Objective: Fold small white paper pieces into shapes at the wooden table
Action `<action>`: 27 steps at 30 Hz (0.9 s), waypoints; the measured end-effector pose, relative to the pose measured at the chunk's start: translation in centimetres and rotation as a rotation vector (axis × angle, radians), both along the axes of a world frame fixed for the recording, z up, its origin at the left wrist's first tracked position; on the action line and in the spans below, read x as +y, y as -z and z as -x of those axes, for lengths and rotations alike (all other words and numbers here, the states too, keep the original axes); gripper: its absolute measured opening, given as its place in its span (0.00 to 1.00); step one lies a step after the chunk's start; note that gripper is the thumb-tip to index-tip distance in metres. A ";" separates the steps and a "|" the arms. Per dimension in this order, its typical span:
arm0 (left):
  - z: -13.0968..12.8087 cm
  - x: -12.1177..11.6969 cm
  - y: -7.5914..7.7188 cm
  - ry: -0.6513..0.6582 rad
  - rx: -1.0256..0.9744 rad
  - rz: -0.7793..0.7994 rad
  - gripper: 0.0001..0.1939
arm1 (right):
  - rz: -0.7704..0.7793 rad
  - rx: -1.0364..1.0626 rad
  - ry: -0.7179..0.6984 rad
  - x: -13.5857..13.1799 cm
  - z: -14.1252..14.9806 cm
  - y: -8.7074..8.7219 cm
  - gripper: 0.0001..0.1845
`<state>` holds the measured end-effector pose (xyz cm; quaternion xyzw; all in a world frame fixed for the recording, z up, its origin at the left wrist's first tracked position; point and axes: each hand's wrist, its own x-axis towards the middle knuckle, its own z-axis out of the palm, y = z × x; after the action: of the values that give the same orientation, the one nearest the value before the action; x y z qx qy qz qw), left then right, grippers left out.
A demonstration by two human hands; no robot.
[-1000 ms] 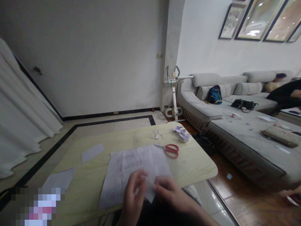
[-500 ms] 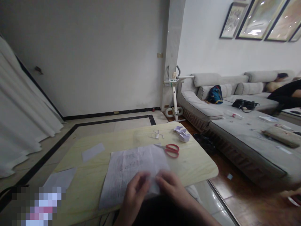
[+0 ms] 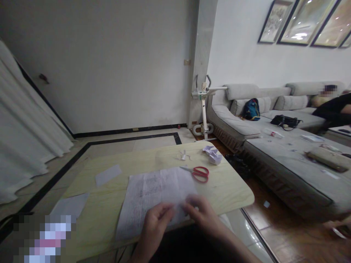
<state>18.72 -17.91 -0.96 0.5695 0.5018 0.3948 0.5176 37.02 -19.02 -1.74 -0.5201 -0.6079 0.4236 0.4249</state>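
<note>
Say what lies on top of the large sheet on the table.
Scissors rest with their blades over the far right corner of the sheet. The left hand and right hand cover parts of its near side; what lies behind them is hidden, and contact is unclear.

Far-left wall [image 3: 123, 65] is appearing dim; far-right framed pictures [image 3: 297, 26] are showing glare; left hand [image 3: 157, 220], right hand [image 3: 202, 212] are showing blur.
</note>
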 end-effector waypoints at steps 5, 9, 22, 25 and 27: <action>-0.2 -0.2 0.1 0.089 -0.019 0.010 0.13 | -0.039 -0.032 0.020 0.2 -0.6 -0.5 0.22; -0.5 -0.7 0.2 0.148 0.026 0.010 0.14 | -0.036 -0.037 -0.004 0.1 -0.5 -0.1 0.21; -1.7 -0.4 -0.5 -0.013 -0.003 -0.064 0.21 | 0.045 0.266 0.078 0.3 0.0 -0.2 0.21; -1.9 -0.5 -0.2 0.049 -0.022 -0.045 0.21 | 0.057 0.266 0.099 0.3 0.1 -0.3 0.21; -1.9 -0.6 0.2 0.073 -0.040 -0.009 0.19 | 0.068 0.272 0.109 0.4 0.0 -0.3 0.20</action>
<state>20.58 -18.52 -1.18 0.5817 0.4685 0.3895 0.5389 37.04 -18.62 -1.43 -0.5041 -0.5009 0.4869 0.5078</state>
